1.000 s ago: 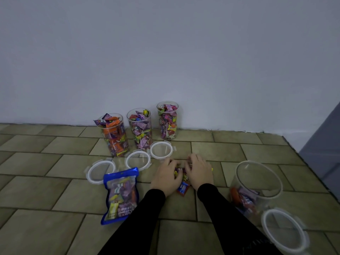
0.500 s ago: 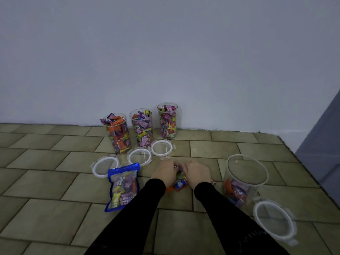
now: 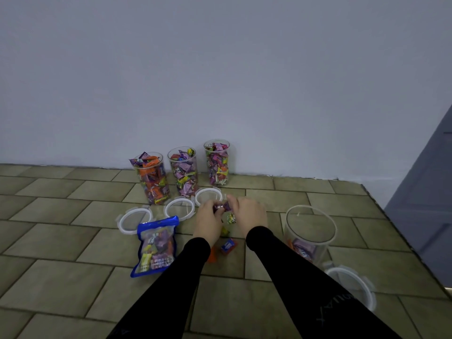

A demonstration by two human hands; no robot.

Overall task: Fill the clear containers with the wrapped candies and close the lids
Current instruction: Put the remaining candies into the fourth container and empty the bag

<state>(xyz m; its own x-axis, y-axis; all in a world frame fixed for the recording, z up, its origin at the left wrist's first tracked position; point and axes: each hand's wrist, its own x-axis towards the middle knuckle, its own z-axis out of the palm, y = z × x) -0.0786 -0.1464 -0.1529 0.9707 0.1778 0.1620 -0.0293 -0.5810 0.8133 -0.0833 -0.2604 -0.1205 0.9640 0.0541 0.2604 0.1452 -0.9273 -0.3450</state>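
- Candies in crinkly coloured wrappers (image 3: 223,207) sit bunched between the left hand (image 3: 209,220) and right hand (image 3: 250,216), both curled round them; a few strays lie on the floor under the wrists.
- Step in hand, I'd say: scooping loose sweets for the wide clear plastic container (image 3: 310,231) just right of the right hand, nearly empty.
- Next move likely calls for a tight cupped carry rightward over its rim.
- Three tall clear jars (image 3: 184,170) beyond the hands look full, their white-rimmed lids (image 3: 180,208) off.
- Brownish tiled floor (image 3: 61,241) meets a plain pale wall (image 3: 220,69).

three full lidless containers (image 3: 183,171), loose candies (image 3: 228,245)
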